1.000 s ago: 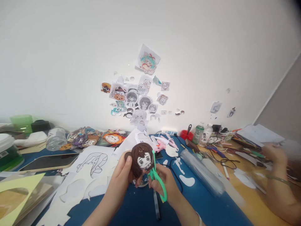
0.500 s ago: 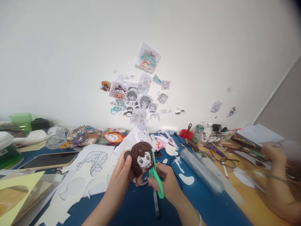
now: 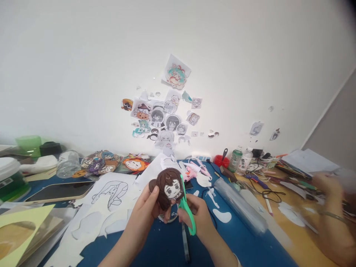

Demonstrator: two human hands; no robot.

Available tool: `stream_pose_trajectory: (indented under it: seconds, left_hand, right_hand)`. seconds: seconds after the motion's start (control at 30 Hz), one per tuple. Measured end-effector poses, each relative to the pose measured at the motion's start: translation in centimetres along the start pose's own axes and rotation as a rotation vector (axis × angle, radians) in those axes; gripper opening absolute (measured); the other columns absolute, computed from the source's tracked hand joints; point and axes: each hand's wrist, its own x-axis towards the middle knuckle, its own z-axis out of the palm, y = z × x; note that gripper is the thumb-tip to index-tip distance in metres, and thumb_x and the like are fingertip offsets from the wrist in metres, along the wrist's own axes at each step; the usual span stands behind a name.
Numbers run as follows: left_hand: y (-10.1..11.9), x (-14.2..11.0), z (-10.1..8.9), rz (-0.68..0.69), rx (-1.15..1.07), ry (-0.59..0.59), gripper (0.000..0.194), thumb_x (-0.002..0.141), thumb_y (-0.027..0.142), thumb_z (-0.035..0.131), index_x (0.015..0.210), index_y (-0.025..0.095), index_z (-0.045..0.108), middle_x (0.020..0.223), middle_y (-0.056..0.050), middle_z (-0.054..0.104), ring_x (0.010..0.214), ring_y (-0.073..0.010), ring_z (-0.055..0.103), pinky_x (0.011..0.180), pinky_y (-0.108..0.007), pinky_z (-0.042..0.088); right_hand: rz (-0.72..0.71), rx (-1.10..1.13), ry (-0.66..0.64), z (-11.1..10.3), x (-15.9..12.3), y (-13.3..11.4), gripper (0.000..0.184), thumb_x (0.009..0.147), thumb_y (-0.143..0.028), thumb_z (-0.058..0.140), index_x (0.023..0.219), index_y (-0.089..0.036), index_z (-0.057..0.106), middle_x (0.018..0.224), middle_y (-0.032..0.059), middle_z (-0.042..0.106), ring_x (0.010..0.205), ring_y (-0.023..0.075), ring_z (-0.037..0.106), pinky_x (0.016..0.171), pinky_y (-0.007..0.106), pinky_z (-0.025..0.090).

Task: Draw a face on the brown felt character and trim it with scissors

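Observation:
My left hand (image 3: 147, 204) grips a brown-haired cartoon head cutout (image 3: 168, 185) by its left side, thumb on the front. The printed face is turned towards me. My right hand (image 3: 197, 211) is closed round the green handles of a pair of scissors (image 3: 190, 218). Their blades point upward along the right edge of the cutout, close against it; whether they are cutting into it I cannot tell. A round object lies partly hidden under my left fingers. Below the hands, a slim pen-like tool (image 3: 185, 243) rests on the blue mat (image 3: 158, 246).
Line-drawn paper (image 3: 111, 193) and scraps lie at left, near a phone (image 3: 59, 191). A rolled clear plastic sheet (image 3: 240, 207) is at right. Bottles (image 3: 236, 157) and a red bowl (image 3: 221, 162) stand by the wall. Another person's arm (image 3: 330, 218) reaches in at far right.
The view has shifted slightly, moving the scene a little right and down. My hands keep the same hold on the cutout and scissors. The other person's hand is blurred by motion.

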Motion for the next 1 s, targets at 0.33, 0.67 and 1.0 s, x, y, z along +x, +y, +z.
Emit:
stream_pose_trajectory:
  seconds: [0.33,0.67,1.0]
  left_hand:
    - [-0.1,0.8,-1.2,0.087,0.026,0.134,0.036,0.077,0.051,0.058,0.094,0.021,0.052,0.064,0.003,0.061,0.056,-0.0152,0.057,0.053,-0.028,0.05]
    - [-0.2,0.7,-0.8,0.014,0.076,0.048,0.035,0.077,0.052,0.057,0.089,0.02,0.052,0.054,0.003,0.058,0.044,-0.0157,0.054,0.046,-0.029,0.047]
    - [-0.4,0.6,-0.8,0.037,0.124,0.101,0.039,0.076,0.053,0.057,0.096,0.021,0.049,0.059,0.005,0.059,0.05,-0.0156,0.057,0.049,-0.028,0.049]
  right_hand:
    - [0.077,-0.067,-0.074,-0.5,-0.1,0.4,0.031,0.07,-0.039,0.068,0.087,-0.014,0.066,0.064,0.0015,0.055,0.06,0.0149,0.051,0.057,0.025,0.039]
    - [0.017,-0.037,-0.087,-0.3,-0.1,0.0,0.033,0.071,-0.043,0.067,0.087,-0.014,0.064,0.067,0.0016,0.055,0.06,0.014,0.05,0.056,0.024,0.038]
    - [-0.013,-0.138,-0.147,0.0,-0.2,-0.7,0.024,0.074,-0.036,0.065,0.087,-0.016,0.064,0.081,0.0048,0.064,0.068,0.0155,0.052,0.064,0.026,0.041]
